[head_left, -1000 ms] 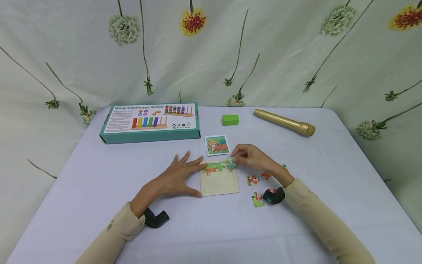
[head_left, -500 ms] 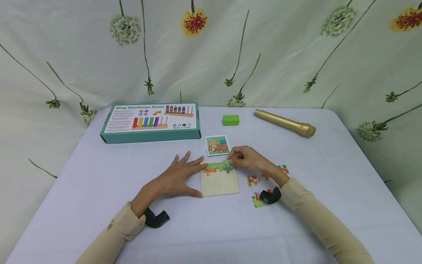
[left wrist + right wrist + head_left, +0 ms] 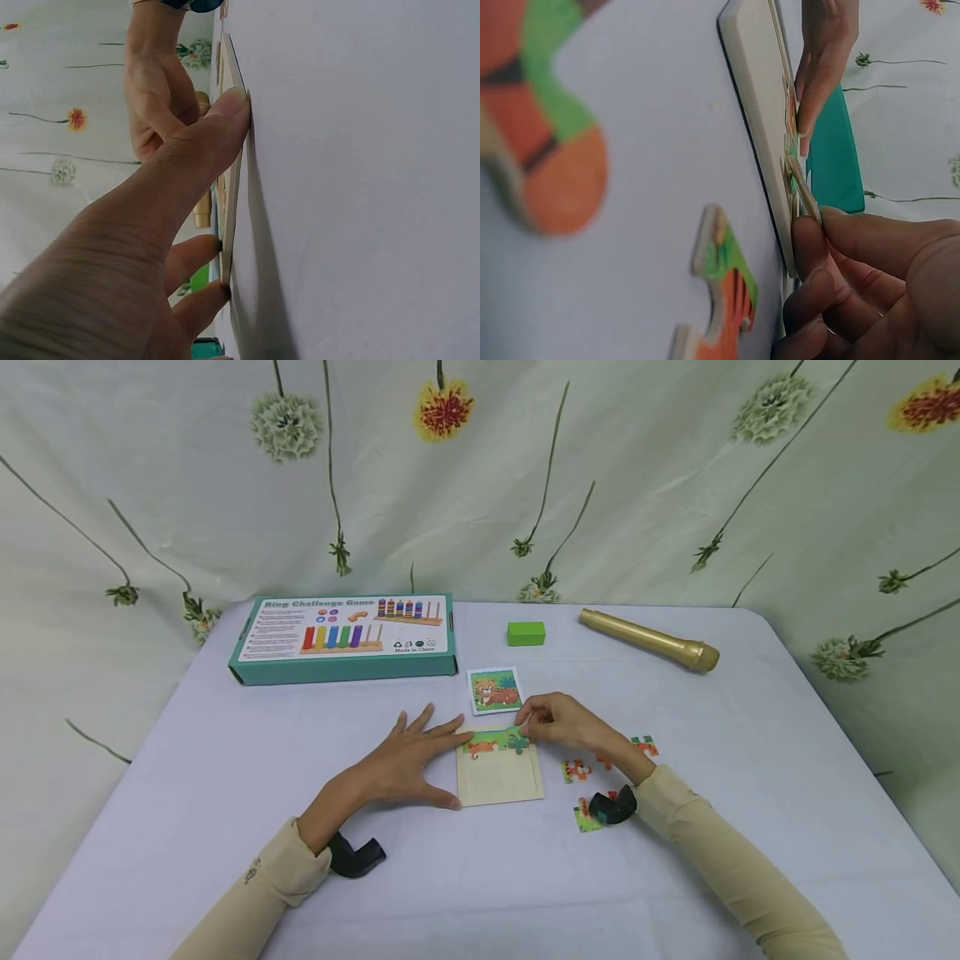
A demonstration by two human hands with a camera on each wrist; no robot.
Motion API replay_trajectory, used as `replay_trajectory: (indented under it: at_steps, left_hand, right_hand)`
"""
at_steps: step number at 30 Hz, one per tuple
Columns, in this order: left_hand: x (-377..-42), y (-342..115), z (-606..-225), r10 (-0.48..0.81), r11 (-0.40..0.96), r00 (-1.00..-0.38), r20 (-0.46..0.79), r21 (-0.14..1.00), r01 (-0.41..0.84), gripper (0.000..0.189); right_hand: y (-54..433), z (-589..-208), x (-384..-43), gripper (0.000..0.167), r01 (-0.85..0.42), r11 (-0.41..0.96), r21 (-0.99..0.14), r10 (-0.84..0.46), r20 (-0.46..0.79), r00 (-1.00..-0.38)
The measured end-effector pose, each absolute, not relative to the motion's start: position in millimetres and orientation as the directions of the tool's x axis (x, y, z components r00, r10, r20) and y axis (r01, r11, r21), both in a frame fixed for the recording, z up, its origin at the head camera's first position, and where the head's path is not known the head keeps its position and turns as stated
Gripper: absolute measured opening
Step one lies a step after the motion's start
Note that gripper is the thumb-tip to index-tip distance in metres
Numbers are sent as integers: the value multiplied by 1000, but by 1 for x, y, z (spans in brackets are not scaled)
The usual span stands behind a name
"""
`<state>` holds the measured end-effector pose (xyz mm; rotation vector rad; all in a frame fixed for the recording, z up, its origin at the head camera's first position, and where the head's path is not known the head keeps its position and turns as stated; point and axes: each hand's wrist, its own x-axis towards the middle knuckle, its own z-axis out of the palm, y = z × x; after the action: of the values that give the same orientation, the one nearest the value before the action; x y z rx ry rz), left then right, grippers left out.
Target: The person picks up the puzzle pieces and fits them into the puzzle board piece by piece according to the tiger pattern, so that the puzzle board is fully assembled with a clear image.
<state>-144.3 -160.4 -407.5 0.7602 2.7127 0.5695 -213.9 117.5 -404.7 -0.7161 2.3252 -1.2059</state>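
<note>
Since the earlier frame, the puzzle tray (image 3: 500,772) and the flat, straight-fingered left hand (image 3: 408,758) bracing its left edge are unchanged. The right hand (image 3: 564,723) pinches a green puzzle piece (image 3: 517,741), lowered toward the tray's top-right corner. The right wrist view shows it tilted, apparently not fully seated.

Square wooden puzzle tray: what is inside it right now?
Inside the square wooden puzzle tray, one orange-and-green piece lies along the far edge; the right hand pinches a green piece, tilted, beside it. The nearer tray is bare wood. Fingers hide the far-right corner.
</note>
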Motion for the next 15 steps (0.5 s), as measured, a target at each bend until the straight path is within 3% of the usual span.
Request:
replay_trajectory:
  at_steps: [15]
  left_hand:
    - [-145,-161,-408,544,787,-826,-148,431,441,96]
  right_hand:
    - [112,-402,-212,8,-269,538,-799,-607,-145,-782]
